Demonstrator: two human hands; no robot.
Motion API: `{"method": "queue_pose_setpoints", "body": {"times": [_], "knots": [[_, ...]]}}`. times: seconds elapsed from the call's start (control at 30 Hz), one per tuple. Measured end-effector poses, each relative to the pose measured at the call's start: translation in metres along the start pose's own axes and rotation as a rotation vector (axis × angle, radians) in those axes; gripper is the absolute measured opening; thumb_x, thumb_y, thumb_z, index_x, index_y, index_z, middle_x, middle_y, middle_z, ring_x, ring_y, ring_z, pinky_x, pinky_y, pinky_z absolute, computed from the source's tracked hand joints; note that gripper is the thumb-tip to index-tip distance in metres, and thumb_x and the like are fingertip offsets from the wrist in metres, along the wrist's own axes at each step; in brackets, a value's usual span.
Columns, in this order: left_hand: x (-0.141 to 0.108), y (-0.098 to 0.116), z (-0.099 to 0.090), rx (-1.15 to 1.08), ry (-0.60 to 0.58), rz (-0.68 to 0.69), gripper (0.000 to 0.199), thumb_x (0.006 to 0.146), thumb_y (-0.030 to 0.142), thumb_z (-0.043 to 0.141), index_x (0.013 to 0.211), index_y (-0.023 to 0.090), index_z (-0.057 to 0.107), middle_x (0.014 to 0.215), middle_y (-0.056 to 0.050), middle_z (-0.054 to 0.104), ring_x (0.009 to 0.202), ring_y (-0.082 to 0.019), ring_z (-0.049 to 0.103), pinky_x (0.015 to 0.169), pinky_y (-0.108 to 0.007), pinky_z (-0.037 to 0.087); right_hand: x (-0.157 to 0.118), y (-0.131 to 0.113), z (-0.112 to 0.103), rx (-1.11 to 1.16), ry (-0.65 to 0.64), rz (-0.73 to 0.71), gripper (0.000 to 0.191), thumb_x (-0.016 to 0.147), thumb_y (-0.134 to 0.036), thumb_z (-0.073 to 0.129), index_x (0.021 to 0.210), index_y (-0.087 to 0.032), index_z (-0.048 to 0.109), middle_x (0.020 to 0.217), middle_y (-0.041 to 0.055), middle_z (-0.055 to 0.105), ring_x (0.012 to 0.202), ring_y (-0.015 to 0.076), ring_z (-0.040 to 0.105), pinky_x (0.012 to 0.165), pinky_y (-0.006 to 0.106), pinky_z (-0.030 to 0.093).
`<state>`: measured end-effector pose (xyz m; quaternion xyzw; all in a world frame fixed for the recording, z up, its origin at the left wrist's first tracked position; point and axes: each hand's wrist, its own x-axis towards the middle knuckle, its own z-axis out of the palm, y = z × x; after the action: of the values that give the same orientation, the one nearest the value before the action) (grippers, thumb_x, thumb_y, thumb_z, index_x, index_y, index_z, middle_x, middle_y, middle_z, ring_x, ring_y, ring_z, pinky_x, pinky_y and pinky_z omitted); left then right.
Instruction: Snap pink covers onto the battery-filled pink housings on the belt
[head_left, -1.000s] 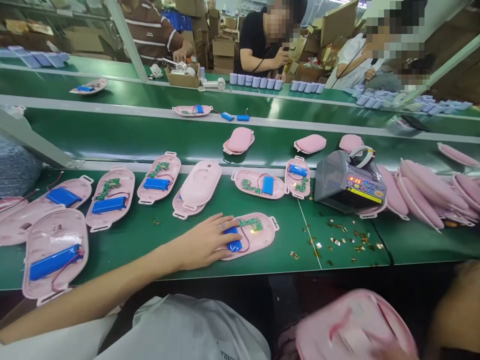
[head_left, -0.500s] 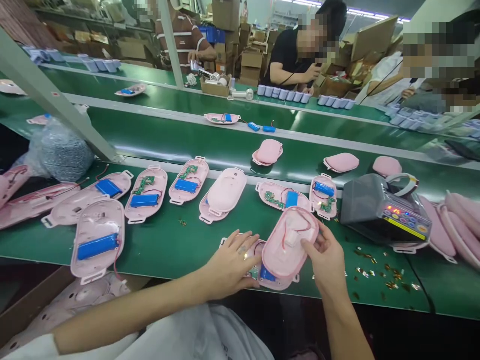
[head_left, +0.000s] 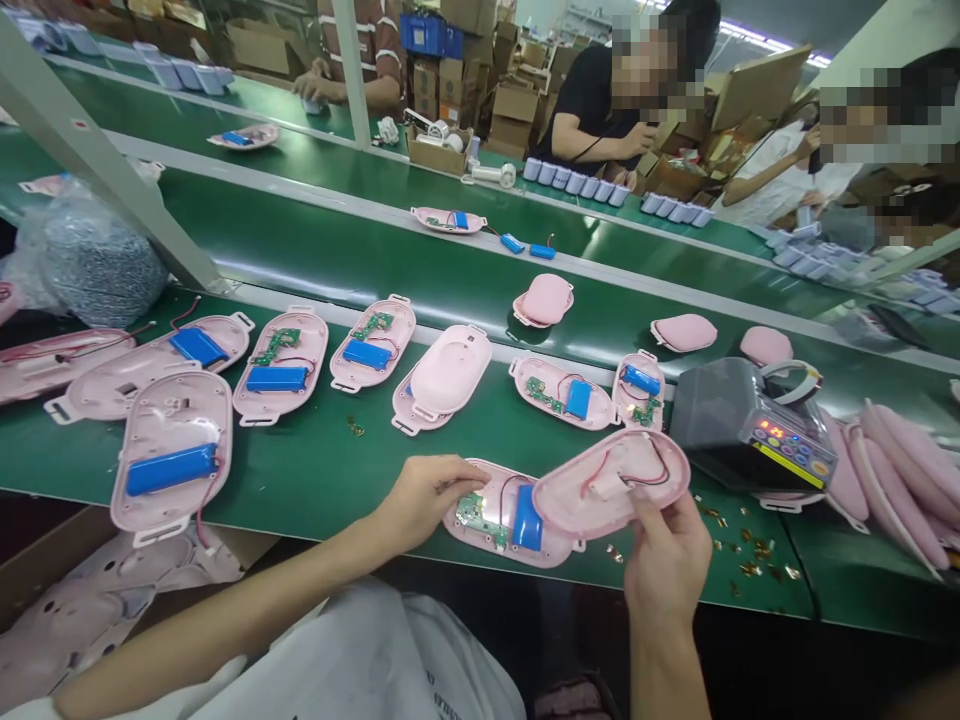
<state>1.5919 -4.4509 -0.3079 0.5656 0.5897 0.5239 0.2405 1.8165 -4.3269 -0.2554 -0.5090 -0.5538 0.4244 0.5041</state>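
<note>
My right hand (head_left: 667, 560) grips a pink casing cover (head_left: 577, 500) by its lower right edge, holding it tilted with the inner side and red and black wires showing. Under it, at the table's front edge, lies a pink casing half (head_left: 501, 480) with a green circuit board (head_left: 480, 520) and a blue battery pack (head_left: 528, 520); the cover hides its right end. My left hand (head_left: 424, 505) is closed, thumb and fingers pinched at this casing half's left end, where the rim is partly hidden by the fingers.
Several open pink casings (head_left: 281, 365) with blue batteries lie along the green table, left and behind. A dark grey machine with a lit display (head_left: 750, 425) stands right, near small metal bits (head_left: 750, 560) and stacked pink covers (head_left: 892, 480). Co-workers (head_left: 600, 120) sit across the conveyor (head_left: 315, 240).
My right hand has moved the cover slightly right and turned it more sideways, uncovering more of the battery. My left hand has drawn back left from the circuit board and its fingers have closed.
</note>
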Motion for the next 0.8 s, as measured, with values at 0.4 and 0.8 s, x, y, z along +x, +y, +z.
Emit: {"method": "queue_pose_setpoints", "body": {"times": [0.4,0.8], "knots": [[0.005,0.024,0.016,0.297,0.338,0.317,0.016,0.095,0.024,0.060,0.094,0.024,0.076,0.089,-0.006,0.067,0.089,-0.018,0.060,0.080,-0.034,0.054,0.008,-0.049,0.057,-0.986,-1.001,-1.185,0.029,0.091,-0.018,0.051,0.118,-0.012,0.063,0.081,0.0044,0.066,0.067,0.0164,0.061,0.053,0.028,0.043],[0.020,0.026,0.017,-0.669,0.132,-0.458,0.037,0.070,0.028,0.083,0.094,0.016,0.057,0.078,-0.003,0.072,0.064,-0.017,0.068,0.055,-0.024,0.052,0.005,-0.055,0.055,-0.756,-0.830,-0.843,0.025,0.098,-0.028,0.048,0.108,-0.023,0.070,0.095,0.0003,0.073,0.080,0.0143,0.067,0.069,0.026,0.048]]}}
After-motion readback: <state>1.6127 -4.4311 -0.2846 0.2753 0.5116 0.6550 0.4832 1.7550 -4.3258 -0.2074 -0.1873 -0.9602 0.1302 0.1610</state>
